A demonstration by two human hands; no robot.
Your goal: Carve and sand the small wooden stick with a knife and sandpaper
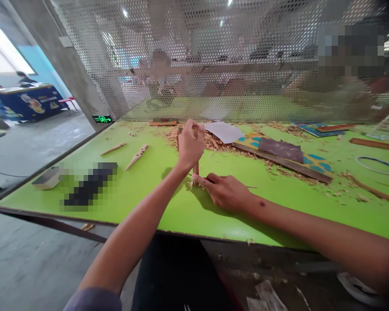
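My left hand (191,144) is wrapped around the top of a wooden stick (196,167), which stands upright with its lower end at the green tabletop. Low beside the stick is my right hand (228,192), closed on what looks like a carving knife (210,177). Most of the knife is covered by the fingers; a dark bit of handle shows, and a thin edge meets the stick. Fresh curls of wood shavings (192,185) cling around the stick's lower end.
Left on the green table (142,203) lie a carved pointed stick (137,157), a thinner one (113,149) and a small block (47,178). Behind are a shavings pile (214,141), white paper (224,131) and sandpaper (281,149) on a board. A perforated metal screen (197,82) rises beyond.
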